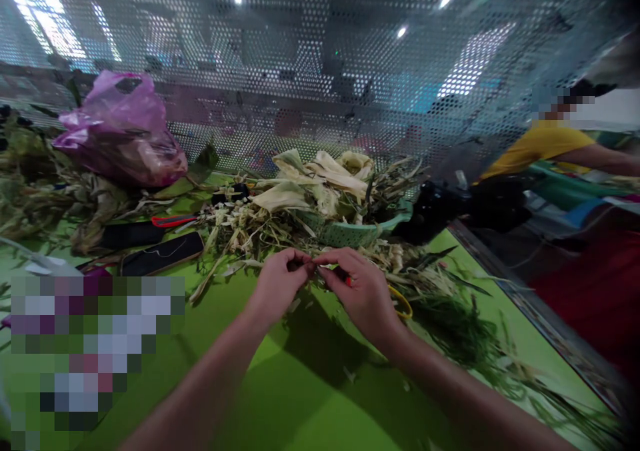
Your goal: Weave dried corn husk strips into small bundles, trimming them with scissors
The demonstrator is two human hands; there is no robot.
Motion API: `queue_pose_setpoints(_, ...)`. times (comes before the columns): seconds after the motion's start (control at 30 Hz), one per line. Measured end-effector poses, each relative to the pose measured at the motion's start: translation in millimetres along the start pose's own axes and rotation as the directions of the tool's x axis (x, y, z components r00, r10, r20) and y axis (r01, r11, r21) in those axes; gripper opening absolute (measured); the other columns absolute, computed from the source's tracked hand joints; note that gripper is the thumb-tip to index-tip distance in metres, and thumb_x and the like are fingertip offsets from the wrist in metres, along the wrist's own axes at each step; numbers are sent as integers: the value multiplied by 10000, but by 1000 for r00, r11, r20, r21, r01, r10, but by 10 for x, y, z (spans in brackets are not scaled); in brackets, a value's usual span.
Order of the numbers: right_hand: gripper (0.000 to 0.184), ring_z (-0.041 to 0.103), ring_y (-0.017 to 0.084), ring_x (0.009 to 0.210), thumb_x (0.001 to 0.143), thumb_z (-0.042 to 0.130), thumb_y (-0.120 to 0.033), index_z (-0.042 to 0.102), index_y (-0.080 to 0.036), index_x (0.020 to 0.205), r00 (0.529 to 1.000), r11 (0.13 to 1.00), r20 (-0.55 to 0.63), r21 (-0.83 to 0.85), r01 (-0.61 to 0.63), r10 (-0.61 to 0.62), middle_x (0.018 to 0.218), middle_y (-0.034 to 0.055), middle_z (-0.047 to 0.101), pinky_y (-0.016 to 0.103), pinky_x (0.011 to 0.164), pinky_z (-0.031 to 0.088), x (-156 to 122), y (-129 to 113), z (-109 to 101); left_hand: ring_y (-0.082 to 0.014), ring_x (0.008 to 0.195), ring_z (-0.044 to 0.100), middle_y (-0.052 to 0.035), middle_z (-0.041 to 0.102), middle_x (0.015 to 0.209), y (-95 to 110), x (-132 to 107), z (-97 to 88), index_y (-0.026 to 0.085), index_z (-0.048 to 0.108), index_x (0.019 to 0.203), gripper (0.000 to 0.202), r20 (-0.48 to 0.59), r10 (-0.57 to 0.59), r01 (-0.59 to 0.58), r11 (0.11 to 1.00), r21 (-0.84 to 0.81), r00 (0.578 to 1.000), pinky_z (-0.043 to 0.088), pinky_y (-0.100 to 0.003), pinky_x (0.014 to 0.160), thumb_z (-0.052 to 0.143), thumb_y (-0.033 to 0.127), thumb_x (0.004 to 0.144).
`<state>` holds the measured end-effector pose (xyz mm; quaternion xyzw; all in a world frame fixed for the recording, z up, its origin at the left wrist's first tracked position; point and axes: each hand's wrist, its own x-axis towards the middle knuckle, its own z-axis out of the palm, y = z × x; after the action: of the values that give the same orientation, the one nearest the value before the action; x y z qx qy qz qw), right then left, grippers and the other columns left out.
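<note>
The grip of the left hand (283,284) is drawn in, thumb and forefinger brought to a point; the grip of the right hand (357,291) is likewise narrowed, and the fingertips of both meet. They appear to pinch a small piece (315,267) between them, above the table (280,404) and just in front of the basket (353,234). The piece is too small and too far covered by the fingers for its form to be told. A red spot (349,282) shows at the right hand; its nature is unclear. A yellow ring (407,306) is partly hidden behind the right wrist.

The green basket is heaped with pale husks (335,171), which conceal its inside. Dry scraps (233,228) spread around it, and green strands (463,321) lie to the right. A black object (435,204) beside the basket is indistinct.

At left lie a red-edged tool (173,222), partly obscured, and a dark slab (165,254). A purple bag (125,131) sits behind them; its contents are not identifiable. The near left corner is pixelated.

A perforated screen (320,51) stands behind, blurring what lies beyond. At far right, a co-worker's yellow sleeve (557,140) is visible.
</note>
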<state>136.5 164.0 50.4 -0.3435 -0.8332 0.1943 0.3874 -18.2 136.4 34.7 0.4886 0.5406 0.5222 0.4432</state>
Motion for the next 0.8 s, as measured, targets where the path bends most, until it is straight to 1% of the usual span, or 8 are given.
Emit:
queue_pose_setpoints(0.1,139,602,181,879,858,563,-178,655,-225,950,1000,1000,-11,-22,14,-15,926,37,653,306,770,464,1,-3,-11,-95,594,465,0,572,668,-7,-2,0,138,612,783,171,21,3,-2,1000,-15,1000,360,-217,556,601,304,742)
queue_pose_setpoints(0.3,135,606,180,862,865,556,-172,652,-221,946,996,993,-4,-83,87,-88,906,40,659,309,763,475,-5,12,-22,-98,610,483,-15,599,700,42,-17,19,133,606,786,135,45,-65,70,992,-103,997,369,-223,577,593,255,730)
queue_pose_setpoints(0.4,136,604,179,871,872,547,-173,648,-223,947,994,989,7,-97,110,-109,909,39,658,310,776,475,-8,20,-27,-96,609,482,-14,599,701,58,-25,20,133,607,783,132,53,-76,81,989,-121,996,369,-221,579,588,255,735)
queue_pose_setpoints(0.6,153,609,181,858,875,546,-203,624,-235,1003,998,995,-2,-79,61,-61,970,43,650,306,749,481,-9,6,-23,-99,593,482,-10,586,664,54,-26,17,137,619,763,153,39,-62,65,994,-84,997,378,-221,562,596,287,742)
queue_pose_setpoints(0.73,127,608,181,842,865,542,-174,625,-231,942,998,997,14,-61,54,-54,921,34,650,300,739,475,-11,13,-8,-98,590,476,-13,583,665,36,-19,29,140,616,762,135,14,-45,46,998,-40,999,364,-211,532,591,271,739)
queue_pose_setpoints(0.8,147,604,177,854,863,530,-141,627,-231,926,998,996,19,-56,68,-67,902,28,648,298,753,471,-11,23,-6,-97,584,474,-10,580,662,31,-20,33,140,612,760,124,15,-52,52,997,-48,999,364,-211,531,592,260,734)
